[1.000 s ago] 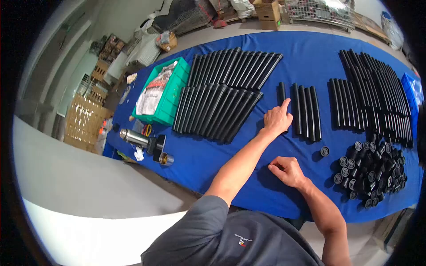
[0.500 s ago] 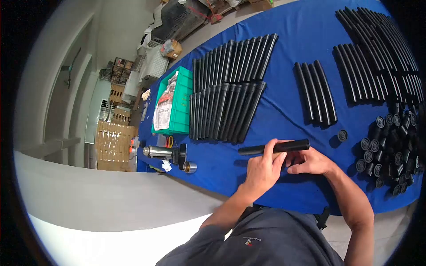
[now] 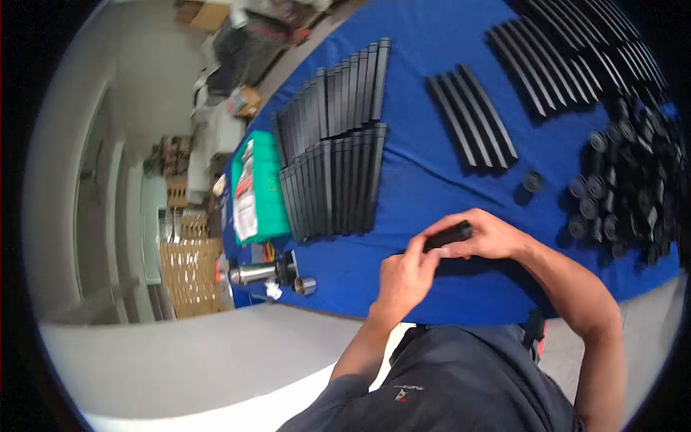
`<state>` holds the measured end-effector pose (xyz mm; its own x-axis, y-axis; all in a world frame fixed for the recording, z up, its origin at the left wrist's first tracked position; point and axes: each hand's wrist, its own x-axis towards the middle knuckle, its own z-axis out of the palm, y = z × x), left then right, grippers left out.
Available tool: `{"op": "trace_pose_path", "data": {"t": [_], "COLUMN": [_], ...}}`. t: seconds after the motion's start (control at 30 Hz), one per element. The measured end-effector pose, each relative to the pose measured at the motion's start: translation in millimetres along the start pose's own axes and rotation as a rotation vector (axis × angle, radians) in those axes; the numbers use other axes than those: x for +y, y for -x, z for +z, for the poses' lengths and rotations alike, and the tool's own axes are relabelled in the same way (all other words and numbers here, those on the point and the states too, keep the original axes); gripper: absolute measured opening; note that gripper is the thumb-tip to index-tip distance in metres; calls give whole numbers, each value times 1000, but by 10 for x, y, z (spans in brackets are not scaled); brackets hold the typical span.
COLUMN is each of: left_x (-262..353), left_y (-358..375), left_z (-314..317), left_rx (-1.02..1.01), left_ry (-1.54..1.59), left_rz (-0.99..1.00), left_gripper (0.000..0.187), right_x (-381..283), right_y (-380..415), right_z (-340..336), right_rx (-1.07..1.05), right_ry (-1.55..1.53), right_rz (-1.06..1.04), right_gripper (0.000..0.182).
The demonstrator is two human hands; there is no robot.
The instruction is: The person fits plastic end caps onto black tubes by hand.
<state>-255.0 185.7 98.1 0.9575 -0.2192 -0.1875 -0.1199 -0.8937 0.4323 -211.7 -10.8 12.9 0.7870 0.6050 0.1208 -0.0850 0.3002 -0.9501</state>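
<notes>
A black tube (image 3: 448, 235) is held between my two hands above the near edge of the blue-covered table (image 3: 425, 191). My left hand (image 3: 407, 282) is closed around its left part, hiding most of its length. My right hand (image 3: 495, 236) curls over the other end, its fingers closed and touching the tube. Whether a small part sits in the right fingers cannot be seen. Beyond the right hand, a single round black cap (image 3: 532, 181) lies on the cloth. Farther back rests a small group of black tubes (image 3: 471, 119), side by side.
Two rows of capped-looking black tubes (image 3: 330, 187) lie left of centre, beside a green crate (image 3: 268, 189). A pile of black caps (image 3: 633, 191) and more tubes (image 3: 533, 68) occupy the right side. Near the left edge are a steel flask (image 3: 252, 274) and a steel cup (image 3: 305, 286).
The view has turned and shifted. The tube, earlier stretching out sideways past my left hand, is now angled and mostly hidden. My right hand has moved up over its end.
</notes>
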Motion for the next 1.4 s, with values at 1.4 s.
{"op": "trace_pose_path", "data": {"t": [1.4], "left_x": [-536], "left_y": [165], "left_z": [121], "left_rx": [-531], "left_ry": [1139], "left_rz": [-92], "left_gripper": [50], "right_x": [9], "right_y": [57], "right_z": [-39], "right_rx": [-351], "right_ry": [-198], "right_rz": [129], "right_gripper": [43]}}
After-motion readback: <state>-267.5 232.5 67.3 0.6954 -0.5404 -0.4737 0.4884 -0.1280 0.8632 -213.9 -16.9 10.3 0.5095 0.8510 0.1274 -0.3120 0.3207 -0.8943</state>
